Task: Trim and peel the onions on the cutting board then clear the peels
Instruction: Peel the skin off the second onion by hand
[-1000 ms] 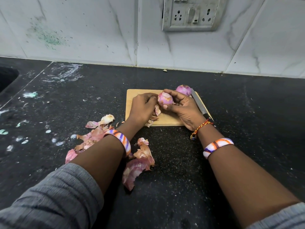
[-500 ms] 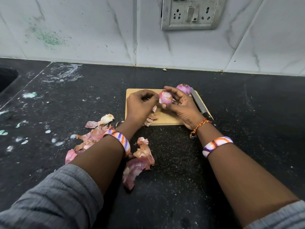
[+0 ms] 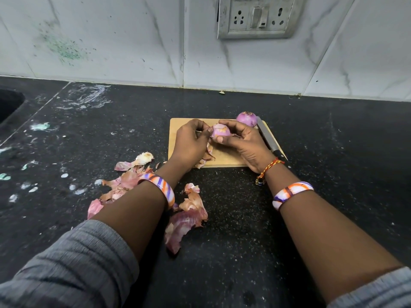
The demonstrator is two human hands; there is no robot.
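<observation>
Over the wooden cutting board (image 3: 224, 157) my right hand (image 3: 242, 141) grips a small purple onion (image 3: 220, 130). My left hand (image 3: 191, 143) pinches a strip of skin at the onion's left side. A second peeled onion (image 3: 246, 118) sits at the board's far right corner. A knife (image 3: 268, 138) lies along the board's right edge, its handle partly hidden by my right wrist. A few peel scraps (image 3: 208, 157) lie on the board under my left hand.
Loose onion peels lie on the black counter: a pile (image 3: 124, 181) left of my left forearm and a larger piece (image 3: 184, 221) between my arms. A sink edge (image 3: 9, 105) is at far left. The tiled wall holds a socket plate (image 3: 255, 17).
My left fingers have shifted up from beside the onion and now pinch its skin at the left side. The right hand has turned the onion slightly. The other onion and knife have not moved.
</observation>
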